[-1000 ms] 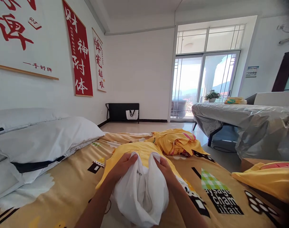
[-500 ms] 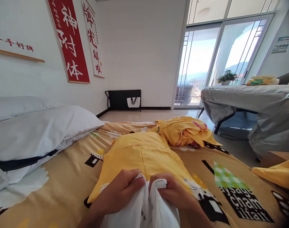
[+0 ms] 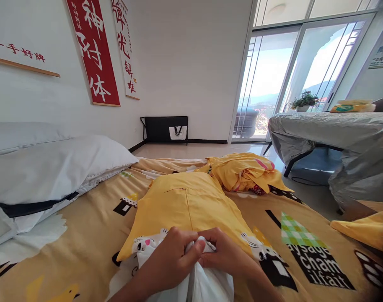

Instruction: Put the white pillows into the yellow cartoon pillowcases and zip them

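Low in the middle, my left hand [image 3: 175, 258] and my right hand [image 3: 221, 253] meet with fingers closed on bunched white cloth [image 3: 207, 285]. My left thumb presses over the gathered edges, and the right fingers curl around them from the other side. The cloth hangs in folds below and leaves the bottom of the view. Just beyond my hands lies a plump yellow pillowcase [image 3: 191, 201] with a centre seam and cat faces printed at its near end. Whether the white cloth joins the pillowcase is hidden by my hands.
A patterned tan bedsheet [image 3: 94, 247] spreads beneath. White pillows [image 3: 84, 163] lie at left, a heap of yellow cloth [image 3: 241, 172] beyond at right. More yellow cloth [image 3: 367, 228] sits at the right edge. A table with a silvery cover [image 3: 320, 123] stands beyond the bed.
My hands have drawn together, bringing the two separate edges of white cloth into one bunch. The left thumb now lies across it. The view has tilted slightly.
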`<action>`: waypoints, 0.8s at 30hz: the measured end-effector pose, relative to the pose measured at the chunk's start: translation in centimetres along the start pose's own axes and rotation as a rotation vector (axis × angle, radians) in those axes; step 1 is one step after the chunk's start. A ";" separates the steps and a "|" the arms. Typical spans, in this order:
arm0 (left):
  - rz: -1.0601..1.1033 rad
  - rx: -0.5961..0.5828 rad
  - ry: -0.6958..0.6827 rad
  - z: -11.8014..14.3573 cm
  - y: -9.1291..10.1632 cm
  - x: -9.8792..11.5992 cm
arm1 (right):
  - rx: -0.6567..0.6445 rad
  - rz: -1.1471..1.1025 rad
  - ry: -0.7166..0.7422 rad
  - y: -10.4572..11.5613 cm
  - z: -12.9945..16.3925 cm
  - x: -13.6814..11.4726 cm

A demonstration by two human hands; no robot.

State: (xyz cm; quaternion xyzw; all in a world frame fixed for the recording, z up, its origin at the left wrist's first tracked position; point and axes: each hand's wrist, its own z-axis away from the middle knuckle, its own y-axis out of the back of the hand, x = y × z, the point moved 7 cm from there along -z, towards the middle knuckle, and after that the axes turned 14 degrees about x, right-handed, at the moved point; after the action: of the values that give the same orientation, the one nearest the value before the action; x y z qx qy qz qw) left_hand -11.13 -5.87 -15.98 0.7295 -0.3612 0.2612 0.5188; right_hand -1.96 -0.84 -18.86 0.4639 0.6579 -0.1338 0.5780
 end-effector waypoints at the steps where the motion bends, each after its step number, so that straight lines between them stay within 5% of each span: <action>1: 0.054 0.014 0.019 -0.5 0.0 -0.3 | 0.114 0.119 0.027 1.1 0.2 -0.8; 5: 0.335 0.062 0.121 -2.6 -0.5 -2.1 | 0.596 0.594 0.419 3.2 3.3 -6.2; 9: 0.513 0.099 0.230 -3.7 -1.6 -4.0 | 0.693 0.947 0.731 -1.4 6.1 -7.4; 13: 0.521 0.043 0.276 -3.8 -2.9 -4.6 | 0.756 1.180 0.584 -4.5 6.1 -4.3; 17: 0.418 -0.091 0.243 -3.4 -3.5 -4.1 | 0.699 1.206 0.427 -4.5 5.5 -2.4; 24: 0.169 -0.206 0.030 -2.2 0.0 -1.7 | 0.523 1.159 0.333 -4.0 4.6 -2.1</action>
State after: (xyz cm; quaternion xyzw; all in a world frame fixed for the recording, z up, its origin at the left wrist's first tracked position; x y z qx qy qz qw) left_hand -12.17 -3.40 -16.50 0.6354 -0.4387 0.2764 0.5722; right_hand -2.27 -7.25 -19.77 0.8829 0.3280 0.1170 0.3151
